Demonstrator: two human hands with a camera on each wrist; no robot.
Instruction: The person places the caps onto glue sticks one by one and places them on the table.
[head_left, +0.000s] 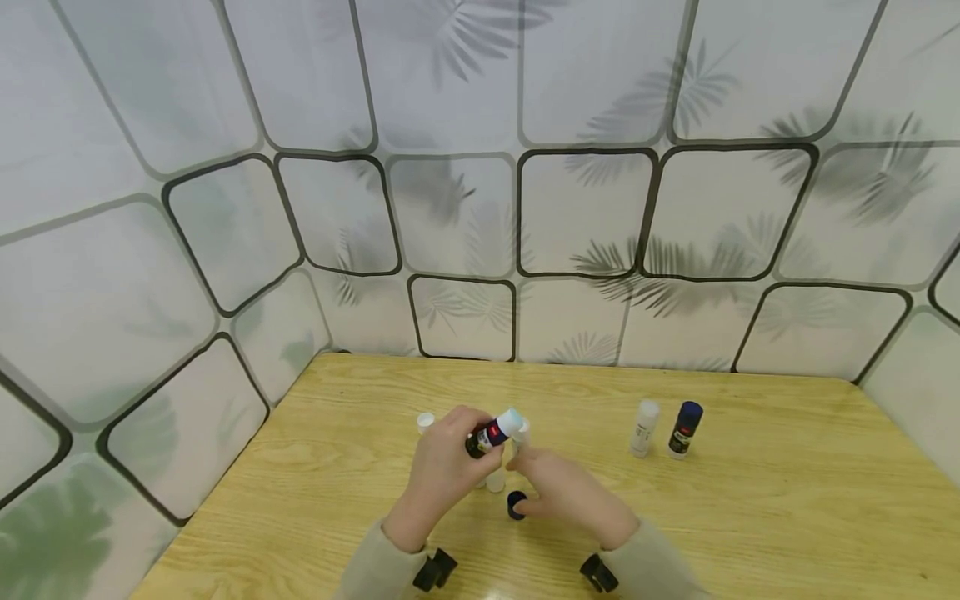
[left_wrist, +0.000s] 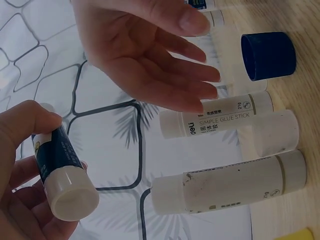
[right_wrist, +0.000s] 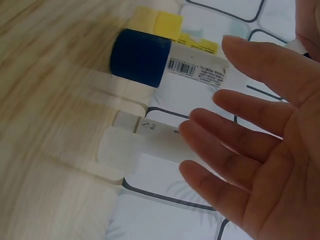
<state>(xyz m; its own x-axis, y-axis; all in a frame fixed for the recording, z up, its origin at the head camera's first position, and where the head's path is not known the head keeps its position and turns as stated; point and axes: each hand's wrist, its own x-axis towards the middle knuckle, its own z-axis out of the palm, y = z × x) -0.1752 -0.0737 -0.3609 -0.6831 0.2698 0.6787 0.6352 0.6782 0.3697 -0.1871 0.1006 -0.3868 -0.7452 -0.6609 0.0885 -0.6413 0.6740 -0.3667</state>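
My left hand [head_left: 448, 454] grips a glue stick [left_wrist: 57, 150] with a dark blue label. The stick is tilted, and its whitish end without a cap points away from the palm. My right hand [head_left: 566, 493] holds nothing; its fingers are spread and slightly bent. Below it a dark blue cap [left_wrist: 270, 56] stands on the table, apart from the fingers in the right wrist view. Behind stand a white glue stick [left_wrist: 222, 117] with printed text and another white glue stick [left_wrist: 232, 182]. A small white cap [left_wrist: 279, 132] stands in front of them.
On the wooden table [head_left: 780, 500], a white glue stick [head_left: 644, 427] and a blue-capped glue stick [head_left: 685, 430] stand upright to the right. Something yellow [right_wrist: 168, 25] appears beyond the blue cap in the right wrist view. A patterned curtain [head_left: 465, 217] hangs behind the table.
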